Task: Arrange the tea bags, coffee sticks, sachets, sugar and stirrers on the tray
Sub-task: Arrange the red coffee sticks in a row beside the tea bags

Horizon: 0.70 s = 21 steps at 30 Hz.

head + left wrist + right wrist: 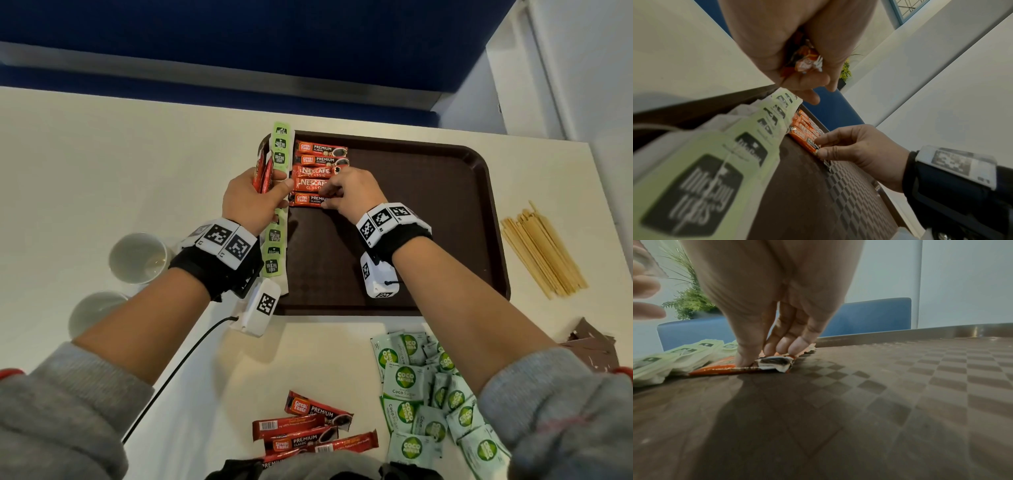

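— On the tray's point(445, 222) far-left part, which step is under way?

— The coffee sticks. Five lie there in a column, side by side, and the right hand point(352, 192) pinches the end of the nearest coffee stick point(306, 199) between thumb and fingers, setting it flat against its neighbour.

— And the left hand point(253, 198)?

— It is curled round a small bundle of sticks point(262, 173), upright, just over the tray's left rim. I judge it is feeding the right hand one stick at a time.

— So what does the next move call for?

— Letting go of this stick once it sits square, then taking another from the bundle and laying it just nearer in the column.

— What else does the tray hold?

— A row of green tea bags point(279, 150) runs along its left edge, overlapping like tiles; the rest of the tray's floor is bare.

— And what waits on the desk point(102, 154)?

— More loose coffee sticks point(308, 428) near the person, a heap of green sugar sachets point(428, 394) to their right, brown sachets point(596, 346) at the right edge, and wooden stirrers point(544, 250) right of the tray. Two cups point(138, 257) stand to the left.
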### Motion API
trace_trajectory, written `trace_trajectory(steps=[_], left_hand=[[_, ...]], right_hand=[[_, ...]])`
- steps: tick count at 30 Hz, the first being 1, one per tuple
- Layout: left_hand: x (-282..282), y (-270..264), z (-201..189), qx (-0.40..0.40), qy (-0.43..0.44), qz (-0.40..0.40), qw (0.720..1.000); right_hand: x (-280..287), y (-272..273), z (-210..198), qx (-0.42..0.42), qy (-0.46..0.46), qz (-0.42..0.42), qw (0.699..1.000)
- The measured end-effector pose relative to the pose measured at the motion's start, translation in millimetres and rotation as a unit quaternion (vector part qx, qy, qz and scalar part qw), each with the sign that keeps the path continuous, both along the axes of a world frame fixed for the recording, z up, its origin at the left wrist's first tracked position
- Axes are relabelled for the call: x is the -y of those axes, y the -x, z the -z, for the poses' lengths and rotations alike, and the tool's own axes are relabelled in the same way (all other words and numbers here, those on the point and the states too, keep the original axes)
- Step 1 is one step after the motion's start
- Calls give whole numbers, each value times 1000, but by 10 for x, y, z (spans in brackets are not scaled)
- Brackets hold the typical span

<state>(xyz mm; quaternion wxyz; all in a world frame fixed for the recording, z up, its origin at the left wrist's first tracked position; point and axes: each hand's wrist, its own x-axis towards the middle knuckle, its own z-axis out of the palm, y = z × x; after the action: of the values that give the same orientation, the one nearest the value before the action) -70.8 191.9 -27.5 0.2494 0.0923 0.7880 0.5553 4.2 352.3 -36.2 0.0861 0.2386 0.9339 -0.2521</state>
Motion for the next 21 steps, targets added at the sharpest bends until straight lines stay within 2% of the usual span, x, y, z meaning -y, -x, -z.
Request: trace_trajectory(steps=[8,14,18,21], left_hand=[[-11,-37,-42,22,-16,-2,1000],[-4,-22,2,-11,18,8,1000],[-17,-32,-9,-13,24,18,999],[-26,-52,-25,-4,20,38,999]], right_hand=[[-4,29,-2,8,-3,3,1000],[-20,25,5,-1,-8,0,1000],[-27,28,-23,-54,-13,-2,998],[18,50,-125,-128,39,18,991]])
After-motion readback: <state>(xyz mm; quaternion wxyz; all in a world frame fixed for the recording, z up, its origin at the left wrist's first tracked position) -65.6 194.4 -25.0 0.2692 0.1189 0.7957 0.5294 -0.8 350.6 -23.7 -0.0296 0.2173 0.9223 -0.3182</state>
